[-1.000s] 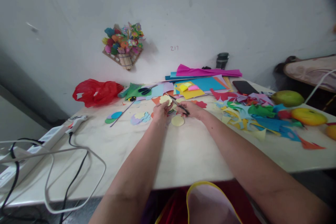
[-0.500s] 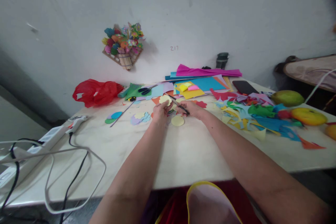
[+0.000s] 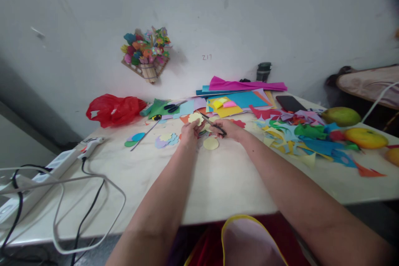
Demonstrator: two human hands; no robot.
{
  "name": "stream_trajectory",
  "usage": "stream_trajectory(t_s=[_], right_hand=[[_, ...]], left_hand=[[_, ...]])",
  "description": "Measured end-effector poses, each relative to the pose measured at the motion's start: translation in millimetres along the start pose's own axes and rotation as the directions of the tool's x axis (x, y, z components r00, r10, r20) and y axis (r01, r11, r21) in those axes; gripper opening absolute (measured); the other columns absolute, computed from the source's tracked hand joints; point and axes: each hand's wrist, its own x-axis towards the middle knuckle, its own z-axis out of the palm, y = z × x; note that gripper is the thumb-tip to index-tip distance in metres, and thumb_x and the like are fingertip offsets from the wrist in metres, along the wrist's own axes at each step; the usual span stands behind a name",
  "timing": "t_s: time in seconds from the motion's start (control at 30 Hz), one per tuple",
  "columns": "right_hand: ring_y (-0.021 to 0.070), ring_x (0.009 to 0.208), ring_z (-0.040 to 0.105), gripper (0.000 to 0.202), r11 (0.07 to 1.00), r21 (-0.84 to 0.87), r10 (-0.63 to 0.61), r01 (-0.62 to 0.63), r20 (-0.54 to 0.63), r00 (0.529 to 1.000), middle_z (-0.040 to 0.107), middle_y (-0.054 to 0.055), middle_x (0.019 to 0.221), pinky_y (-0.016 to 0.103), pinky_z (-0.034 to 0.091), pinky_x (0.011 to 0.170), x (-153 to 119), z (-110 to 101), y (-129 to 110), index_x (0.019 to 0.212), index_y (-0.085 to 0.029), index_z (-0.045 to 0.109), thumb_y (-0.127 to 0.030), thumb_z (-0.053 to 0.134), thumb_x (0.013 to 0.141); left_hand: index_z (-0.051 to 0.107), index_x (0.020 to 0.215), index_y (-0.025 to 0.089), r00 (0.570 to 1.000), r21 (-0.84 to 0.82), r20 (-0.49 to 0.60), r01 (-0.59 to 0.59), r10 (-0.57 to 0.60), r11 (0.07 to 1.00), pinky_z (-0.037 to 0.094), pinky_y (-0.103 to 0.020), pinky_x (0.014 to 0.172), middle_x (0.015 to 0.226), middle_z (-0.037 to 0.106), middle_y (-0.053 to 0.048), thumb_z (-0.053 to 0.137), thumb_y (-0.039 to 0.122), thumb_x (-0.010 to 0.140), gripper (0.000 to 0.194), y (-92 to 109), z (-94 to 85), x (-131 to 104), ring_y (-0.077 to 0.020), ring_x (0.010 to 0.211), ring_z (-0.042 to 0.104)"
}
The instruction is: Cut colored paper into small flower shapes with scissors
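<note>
My left hand (image 3: 190, 132) pinches a pale yellow scalloped paper piece (image 3: 195, 119) over the middle of the table. In my right hand (image 3: 229, 129) is a pair of dark-handled scissors (image 3: 213, 124), its blades pointing up and left to the paper's right edge. Just below the hands, a pale yellow paper circle (image 3: 211, 143) lies flat on the table. Left of my left hand sit pastel scalloped paper pieces (image 3: 167, 139). Red paper flowers (image 3: 239, 124) show beyond my right hand.
Colored paper sheets (image 3: 246, 99) lie at the back, with scraps (image 3: 296, 133) and mangoes (image 3: 366, 138) on the right. Dark scissors (image 3: 171, 107), a red plastic bag (image 3: 116, 109) and paper circles (image 3: 138, 136) are left of center. A power strip (image 3: 52, 166) with cables borders the left.
My right hand's fingers and the scissor handles have shifted very slightly. The pale yellow scalloped piece has moved slightly left with my left hand.
</note>
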Motion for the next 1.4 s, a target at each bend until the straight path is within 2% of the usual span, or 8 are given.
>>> stream_trajectory(t_s=[0.1,0.2,0.4,0.6,0.7,0.8,1.0,1.4], right_hand=[[0.007,0.04,0.044,0.022,0.998,-0.053,-0.015,0.014,-0.027,1.0,0.054,-0.003,0.049,0.017,0.031,0.035,-3,-2,-1,0.066,-0.017,0.053,-0.03,0.069,0.075],[0.0072,0.039,0.047,0.022,0.997,-0.073,-0.026,0.024,-0.026,0.999,0.058,-0.001,0.052,0.017,0.025,0.031,-5,-4,-2,0.069,-0.017,0.053,-0.031,0.065,0.079],[0.0064,0.039,0.048,0.019,0.998,-0.054,-0.025,0.025,0.004,1.0,0.06,0.001,0.055,0.016,0.025,0.03,-8,-2,-5,0.072,-0.016,0.055,-0.031,0.061,0.082],[0.007,0.041,0.05,0.02,0.999,-0.027,-0.02,0.02,-0.003,1.0,0.061,0.0,0.055,0.017,0.024,0.031,-5,-1,-2,0.071,-0.016,0.056,-0.032,0.066,0.077],[0.0079,0.042,0.051,0.02,0.999,0.021,-0.03,0.031,-0.055,0.998,0.062,-0.002,0.056,0.017,0.029,0.035,-2,-1,2,0.078,-0.016,0.058,-0.026,0.073,0.07],[0.0091,0.045,0.053,0.031,0.994,0.091,-0.047,0.059,-0.135,0.99,0.062,-0.003,0.058,0.019,0.035,0.041,1,-3,5,0.086,-0.017,0.059,-0.021,0.078,0.062],[0.0095,0.046,0.051,0.039,0.982,0.135,-0.09,0.131,-0.276,0.957,0.058,-0.005,0.056,0.019,0.027,0.039,3,-4,4,0.088,-0.017,0.058,-0.021,0.08,0.056],[0.0077,0.045,0.049,0.038,0.965,0.189,-0.1,0.179,-0.365,0.926,0.053,-0.007,0.055,0.02,0.038,0.044,4,2,-1,0.082,-0.017,0.058,-0.022,0.08,0.051]], left_hand=[[0.062,0.081,0.013,1.0,0.03,0.019,0.016,-0.017,0.999,0.056,-0.031,0.08,0.08,0.071,-0.007,0.068,0.007,0.07,0.014,1,-0.6,-1,-0.0219,0.086,0.072],[0.063,0.082,0.014,0.999,0.05,0.038,0.026,-0.028,0.998,0.056,-0.029,0.077,0.082,0.071,-0.007,0.072,0.009,0.068,0.018,2,-0.9,-3,-0.0217,0.086,0.071],[0.064,0.079,0.012,0.998,0.069,0.057,0.035,-0.039,0.997,0.055,-0.023,0.066,0.078,0.07,-0.007,0.073,0.011,0.067,0.016,1,-0.4,-3,-0.0173,0.074,0.07],[0.065,0.074,0.012,0.999,0.075,0.045,0.011,-0.014,0.997,0.056,-0.023,0.063,0.068,0.066,-0.002,0.074,0.01,0.064,0.014,-1,-1.9,1,-0.0095,0.058,0.061],[0.065,0.073,0.013,0.998,0.094,0.053,0.018,-0.023,0.995,0.056,-0.024,0.064,0.066,0.065,-0.002,0.076,0.011,0.062,0.016,-3,-2.8,2,-0.0097,0.057,0.059],[0.066,0.074,0.013,0.996,0.108,0.068,0.041,-0.048,0.993,0.057,-0.026,0.066,0.067,0.065,-0.003,0.078,0.013,0.06,0.019,-4,-3.6,3,-0.011,0.059,0.06],[0.068,0.079,0.011,0.981,0.164,0.155,0.087,-0.113,0.983,0.057,-0.028,0.064,0.081,0.07,-0.008,0.08,0.014,0.058,0.025,-3,-4.3,0,-0.0156,0.068,0.065],[0.069,0.087,0.011,0.958,0.278,0.251,0.065,-0.138,0.958,0.055,-0.027,0.065,0.083,0.071,-0.009,0.08,0.019,0.058,0.032,-7,-4.8,-1,-0.0177,0.072,0.067]])
